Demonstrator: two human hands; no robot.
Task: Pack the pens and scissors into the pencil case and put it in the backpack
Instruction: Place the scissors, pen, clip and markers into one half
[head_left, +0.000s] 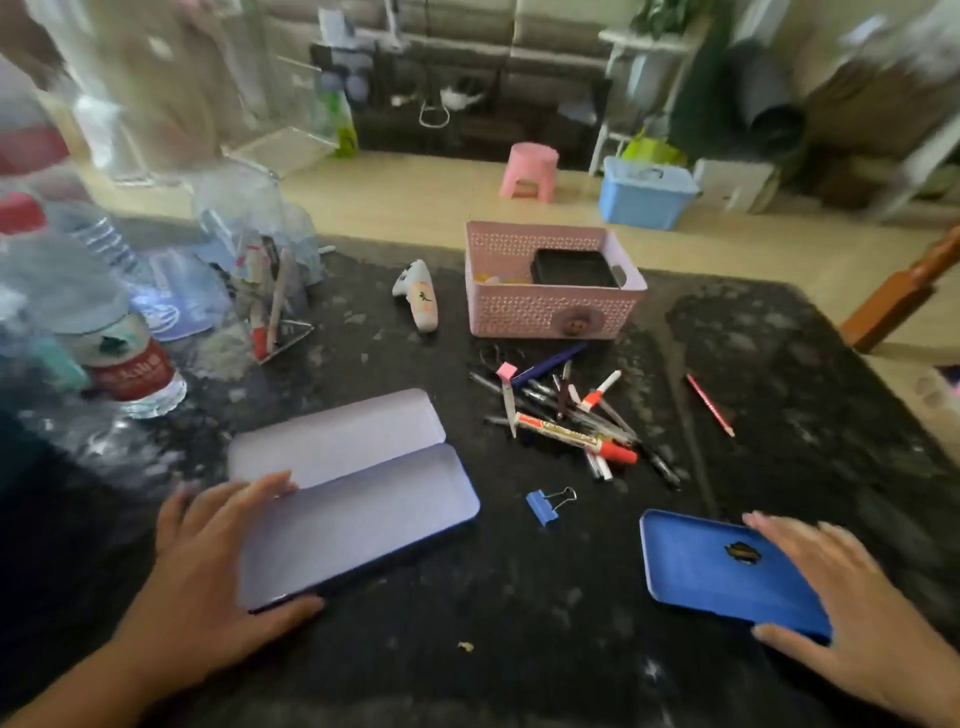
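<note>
Dark speckled stone table (519, 597). Open lilac metal pencil case (358, 499) lies empty, long axis left-near to right-far; left hand (208, 561) spread flat, steadying its near-left end. Right hand (852, 587) spread on flat blue plastic tray (717, 566). Loose pen pile (571, 415) sits beyond, between hands, nearer the right. Scissors, backpack: can't tell.

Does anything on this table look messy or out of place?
Yes. The pens lie in a criss-crossed heap in front of the pink basket, one red pencil strays off alone to the right, and the open pencil case sits empty.
</note>
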